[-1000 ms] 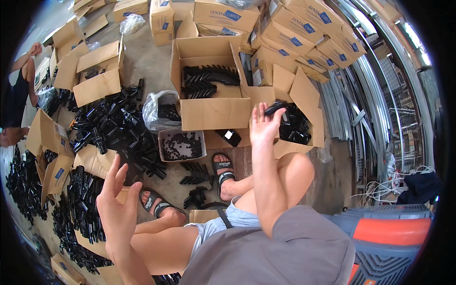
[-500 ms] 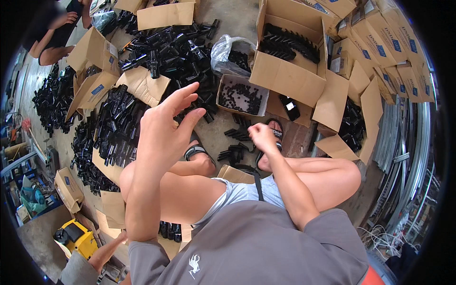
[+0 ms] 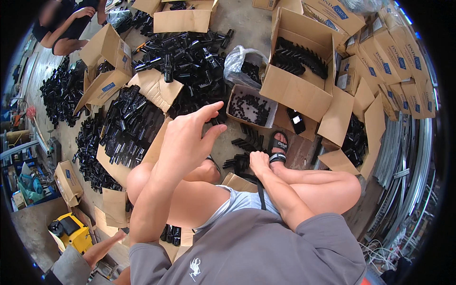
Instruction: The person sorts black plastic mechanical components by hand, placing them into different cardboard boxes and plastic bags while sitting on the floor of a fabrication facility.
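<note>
Scene is bright and fairly even, light looks diffuse, source out of view. Shadows are soft, deepest inside the large open carton (image 3: 297,92) and among the heaped black parts (image 3: 183,61), which throw small hard glints. Clear plastic bag (image 3: 233,69) carries pale glare; floor (image 3: 244,26) near the top looks slightly washed out. Heavy fisheye: metal profiles (image 3: 396,156) at right bow along the rim, corners drop to black, blue fringing at the upper right edge. Centre reads reasonably crisp; left hand (image 3: 192,135) is a bit soft, outer rim loses detail. Smudged blur patch sits upper left.
</note>
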The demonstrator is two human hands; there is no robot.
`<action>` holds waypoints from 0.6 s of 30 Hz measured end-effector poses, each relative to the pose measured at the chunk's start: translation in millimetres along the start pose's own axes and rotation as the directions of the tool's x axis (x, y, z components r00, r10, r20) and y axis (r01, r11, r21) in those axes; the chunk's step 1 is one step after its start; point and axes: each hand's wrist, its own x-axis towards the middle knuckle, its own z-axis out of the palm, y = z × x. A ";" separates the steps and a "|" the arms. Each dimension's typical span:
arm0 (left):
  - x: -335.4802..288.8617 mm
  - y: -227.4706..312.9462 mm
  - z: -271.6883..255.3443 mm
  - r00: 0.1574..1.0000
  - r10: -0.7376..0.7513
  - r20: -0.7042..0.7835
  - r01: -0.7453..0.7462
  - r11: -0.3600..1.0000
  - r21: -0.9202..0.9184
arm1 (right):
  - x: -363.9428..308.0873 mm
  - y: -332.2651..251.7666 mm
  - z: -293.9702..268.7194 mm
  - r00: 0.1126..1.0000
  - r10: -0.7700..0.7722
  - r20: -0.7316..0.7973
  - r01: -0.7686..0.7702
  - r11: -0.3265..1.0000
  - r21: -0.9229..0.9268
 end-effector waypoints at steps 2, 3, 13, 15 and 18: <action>-1.6 -2.4 0.2 1.000 -0.004 0.016 0.004 1.000 -0.004 | -6.6 -6.8 -35.2 0.999 0.023 0.041 -0.027 0.997 0.078; -0.8 2.0 -3.8 0.995 -0.079 0.067 0.078 0.997 0.018 | -11.2 -8.7 -50.9 0.996 0.080 0.037 -0.086 0.980 0.178; -13.2 -23.5 29.5 0.976 0.204 0.080 -0.213 0.967 0.138 | -52.9 -53.2 -238.7 0.971 -0.238 0.039 -0.149 -0.463 0.874; -3.8 -13.2 28.1 0.996 0.067 0.061 -0.072 0.993 0.089 | -61.1 -65.1 -265.9 0.935 -0.354 0.015 -0.262 -0.664 0.701; 10.4 -0.1 22.0 0.994 -0.103 0.018 0.105 0.989 -0.106 | -62.5 -75.5 -286.0 0.907 -0.418 -0.060 -0.305 -0.748 0.590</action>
